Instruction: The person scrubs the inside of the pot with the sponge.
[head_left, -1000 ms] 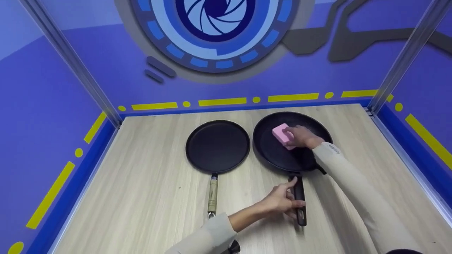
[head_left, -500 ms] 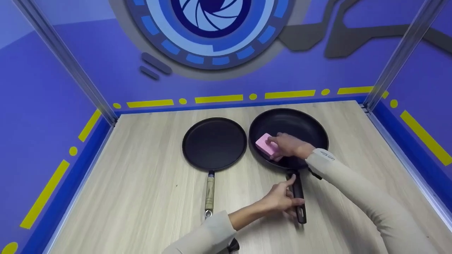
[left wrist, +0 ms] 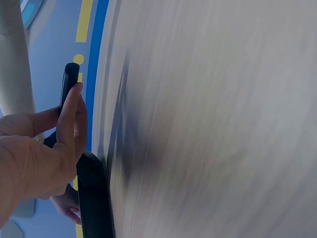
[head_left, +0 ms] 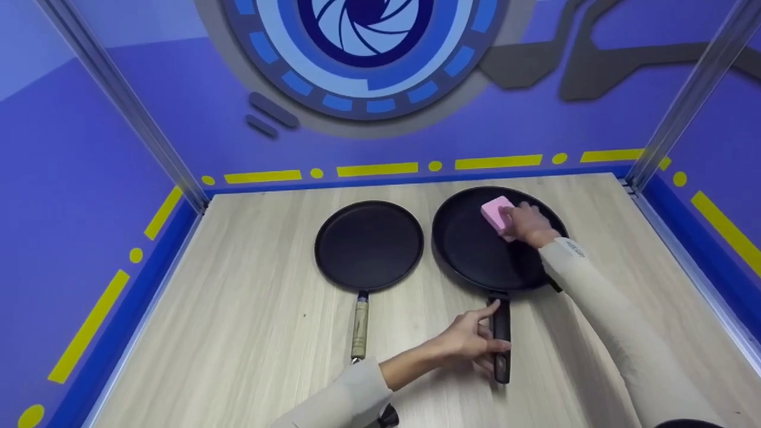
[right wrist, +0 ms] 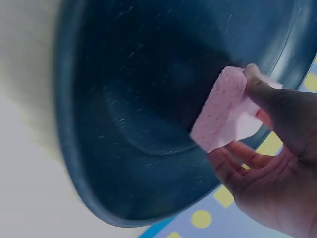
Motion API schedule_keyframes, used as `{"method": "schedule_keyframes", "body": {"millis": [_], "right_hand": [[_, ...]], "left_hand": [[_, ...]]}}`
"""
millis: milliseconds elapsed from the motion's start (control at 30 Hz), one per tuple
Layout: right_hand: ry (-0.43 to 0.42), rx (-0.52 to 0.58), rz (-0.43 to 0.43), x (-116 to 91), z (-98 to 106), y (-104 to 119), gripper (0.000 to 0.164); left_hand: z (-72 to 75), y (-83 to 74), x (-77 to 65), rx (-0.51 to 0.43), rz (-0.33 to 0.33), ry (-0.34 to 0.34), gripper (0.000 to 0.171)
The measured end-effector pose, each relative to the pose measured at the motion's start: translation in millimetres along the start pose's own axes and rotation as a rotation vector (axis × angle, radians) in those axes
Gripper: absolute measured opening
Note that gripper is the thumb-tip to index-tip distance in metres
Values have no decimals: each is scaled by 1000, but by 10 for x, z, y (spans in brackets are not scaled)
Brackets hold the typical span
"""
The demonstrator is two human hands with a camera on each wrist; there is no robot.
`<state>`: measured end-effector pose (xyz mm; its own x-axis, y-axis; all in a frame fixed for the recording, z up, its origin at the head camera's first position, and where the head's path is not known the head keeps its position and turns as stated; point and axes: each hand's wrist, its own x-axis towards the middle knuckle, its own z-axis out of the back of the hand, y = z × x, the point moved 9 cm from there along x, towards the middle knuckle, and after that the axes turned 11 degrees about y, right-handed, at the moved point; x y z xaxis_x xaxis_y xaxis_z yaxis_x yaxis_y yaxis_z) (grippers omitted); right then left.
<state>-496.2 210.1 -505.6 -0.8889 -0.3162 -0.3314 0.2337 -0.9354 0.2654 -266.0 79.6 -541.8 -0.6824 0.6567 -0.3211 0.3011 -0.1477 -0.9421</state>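
A deep black frying pan [head_left: 469,252] is on the right of the wooden table, its black handle [head_left: 502,333] pointing toward me. My left hand [head_left: 467,342] grips that handle, thumb and fingers around it, as the left wrist view also shows. Inside the pan, my right hand [head_left: 529,224] pinches a pink sponge [head_left: 496,214] against the upper part of the cooking surface. Up close in the right wrist view, the sponge [right wrist: 223,109] sits between thumb and fingers, and small pale marks dot the dark pan [right wrist: 148,89].
To the left lies a flat black griddle pan [head_left: 368,246] with a wooden handle [head_left: 359,327]. Part of a black object [head_left: 389,416] shows beside the left sleeve. Blue-purple panels [head_left: 148,107] with metal corner posts enclose the table [head_left: 238,309] at the back and sides.
My right hand with the sponge went toward the pan's lower left, then up to its upper right. The left hand stays on the handle, which has swung slightly left.
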Motion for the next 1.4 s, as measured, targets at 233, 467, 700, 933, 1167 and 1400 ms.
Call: {"method": "schedule_keyframes", "body": {"millis": [233, 467, 700, 933, 1167, 1400], "right_hand": [[27, -100, 61, -3, -6, 130, 46], [79, -161, 117, -134, -118, 414, 40], [72, -199, 290, -338, -287, 816, 52], [72, -176, 347, -396, -306, 719, 59], [17, -138, 198, -228, -51, 213, 55], [-3, -151, 84, -180, 80, -199, 29]], "left_hand": [[-21, 7, 4, -22, -5, 13, 83], [-55, -13, 38, 2, 14, 17, 83], [-42, -19, 45, 13, -17, 9, 82], [-67, -1, 18, 26, 2, -15, 82], [-13, -7, -11, 21, 8, -38, 82], [24, -11, -26, 9, 19, -5, 81]]}}
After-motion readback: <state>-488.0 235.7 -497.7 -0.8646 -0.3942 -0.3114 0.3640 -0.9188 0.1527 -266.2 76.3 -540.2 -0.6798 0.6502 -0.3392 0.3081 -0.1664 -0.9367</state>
